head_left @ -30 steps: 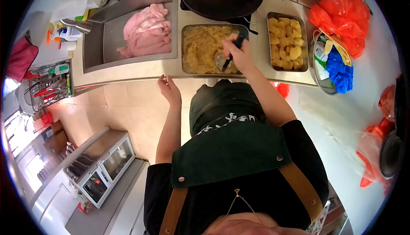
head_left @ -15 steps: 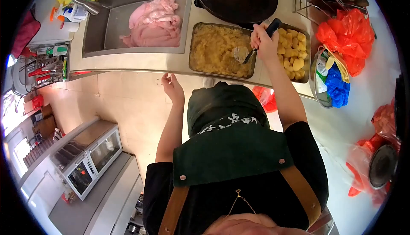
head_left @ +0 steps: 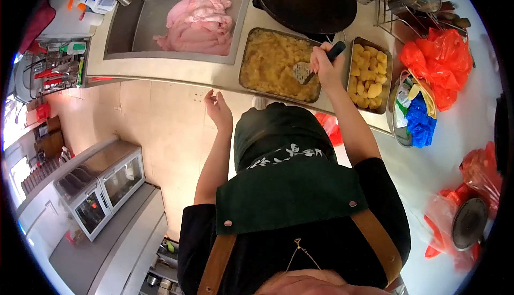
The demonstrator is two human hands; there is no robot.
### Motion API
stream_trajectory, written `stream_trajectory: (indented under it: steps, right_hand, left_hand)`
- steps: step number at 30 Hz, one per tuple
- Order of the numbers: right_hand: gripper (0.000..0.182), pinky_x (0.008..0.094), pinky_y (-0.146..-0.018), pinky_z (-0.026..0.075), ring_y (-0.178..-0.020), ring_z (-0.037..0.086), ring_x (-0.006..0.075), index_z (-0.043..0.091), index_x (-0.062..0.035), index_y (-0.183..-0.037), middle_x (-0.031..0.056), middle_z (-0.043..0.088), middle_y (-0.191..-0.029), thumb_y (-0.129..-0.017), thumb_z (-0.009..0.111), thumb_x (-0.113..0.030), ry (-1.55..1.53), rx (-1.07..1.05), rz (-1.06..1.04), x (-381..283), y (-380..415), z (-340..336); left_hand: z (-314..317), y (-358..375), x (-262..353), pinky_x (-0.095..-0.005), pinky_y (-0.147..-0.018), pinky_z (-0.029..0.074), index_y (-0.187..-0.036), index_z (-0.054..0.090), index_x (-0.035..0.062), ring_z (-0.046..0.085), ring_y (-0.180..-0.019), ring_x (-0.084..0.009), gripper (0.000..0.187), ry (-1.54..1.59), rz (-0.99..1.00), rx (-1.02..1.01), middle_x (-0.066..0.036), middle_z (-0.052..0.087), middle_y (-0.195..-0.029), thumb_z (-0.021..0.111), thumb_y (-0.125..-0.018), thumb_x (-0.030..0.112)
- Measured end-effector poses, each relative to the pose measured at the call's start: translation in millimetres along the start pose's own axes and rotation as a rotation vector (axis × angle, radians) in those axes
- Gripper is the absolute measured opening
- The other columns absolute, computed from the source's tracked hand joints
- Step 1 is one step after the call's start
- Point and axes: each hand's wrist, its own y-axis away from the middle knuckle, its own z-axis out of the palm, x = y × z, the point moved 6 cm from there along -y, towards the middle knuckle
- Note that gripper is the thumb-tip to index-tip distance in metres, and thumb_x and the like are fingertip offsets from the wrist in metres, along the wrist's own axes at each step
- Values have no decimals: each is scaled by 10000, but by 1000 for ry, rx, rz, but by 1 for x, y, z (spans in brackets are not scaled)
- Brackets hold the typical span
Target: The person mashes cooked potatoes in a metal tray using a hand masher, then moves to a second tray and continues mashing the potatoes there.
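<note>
My right hand [head_left: 327, 65] is closed around the dark handle of a masher [head_left: 303, 73], whose perforated metal head rests in yellow mash. The mash fills a rectangular metal tray [head_left: 242, 69] on the counter. Right of it, a second metal tray [head_left: 390, 64] holds several peeled yellow potato pieces [head_left: 369, 67]. My left hand [head_left: 218, 110] hangs in front of the counter edge, fingers loosely apart, holding nothing.
Pink raw meat [head_left: 201, 24] lies in the sink [head_left: 144, 24] at the left. A large black pan [head_left: 308, 0] stands behind the trays. Farther right are a wire rack, a red plastic bag [head_left: 441, 62] and a bowl with blue plastic [head_left: 421, 123].
The masher head has shifted slightly within the mash, and my right hand has moved a little lower in view. The whole view has shifted slightly. My left hand remains empty.
</note>
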Motion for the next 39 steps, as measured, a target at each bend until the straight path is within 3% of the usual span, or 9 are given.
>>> stream_trajectory:
  steps: [3,11,15,17,20,28,31,35,39]
  right_hand:
    - [332,271,-422,285,-429,342,76,344,-116,-600,0,396,-492,-890,504,-89,37,-10,21,-8,8,20]
    - [282,254,-424,327,-430,385,82,384,-72,-633,16,412,-496,-898,481,-78,137,-124,-52,29,4,28]
    - [302,304,-419,318,-419,351,113,379,-112,-613,22,381,-493,-894,489,-118,-5,79,20,13,-30,0]
    - [305,300,-420,335,-409,365,119,381,-96,-599,32,418,-486,-889,475,-110,-270,18,75,3,-44,-18]
    - [302,284,-420,340,-408,375,108,371,-85,-590,35,447,-486,-873,477,-83,-298,-176,113,-29,-37,-9]
    - [168,245,-467,354,-461,441,90,471,-59,-665,-8,436,-511,-821,532,-69,63,-570,240,11,20,16]
    - [177,250,-482,329,-492,415,83,447,-66,-667,-22,399,-541,-817,540,-83,203,-548,314,22,32,14]
    - [226,247,-497,297,-534,371,71,393,-76,-650,-23,357,-560,-809,551,-105,421,-544,-56,22,39,22]
    - [182,242,-470,315,-508,384,75,446,-64,-656,-10,416,-561,-830,497,-54,53,-427,144,10,20,16]
  left_hand:
    - [1,1,-12,-251,-657,435,-1134,478,-1,480,-756,-129,276,-32,-23,-31,-54,466,-877,520,-939,189]
    - [-2,10,-17,-294,-695,421,-1120,479,-24,473,-775,-168,289,8,-47,19,-81,475,-887,542,-906,159]
    - [-2,10,-12,-287,-688,418,-1115,482,-23,466,-767,-160,283,28,-8,31,-74,467,-879,542,-906,158]
    - [-4,9,-14,-284,-681,415,-1115,482,-22,462,-760,-155,286,49,25,52,-72,465,-877,542,-907,164]
    - [-11,16,-16,-281,-675,413,-1118,484,-20,456,-754,-149,289,20,-21,55,-68,463,-874,543,-908,169]
    - [-9,30,-35,-251,-633,432,-1132,471,1,465,-738,-124,285,-38,-42,58,-53,444,-870,533,-931,193]
    - [-9,31,-39,-250,-624,427,-1123,475,0,464,-736,-121,282,-31,-17,84,-51,440,-863,535,-930,197]
    - [-10,31,-35,-250,-627,426,-1117,479,-2,464,-734,-122,281,-62,-33,106,-49,438,-855,535,-929,199]
    - [-14,32,-29,-300,-687,417,-1119,494,-21,461,-770,-170,300,-16,-107,121,-80,475,-868,552,-901,177]
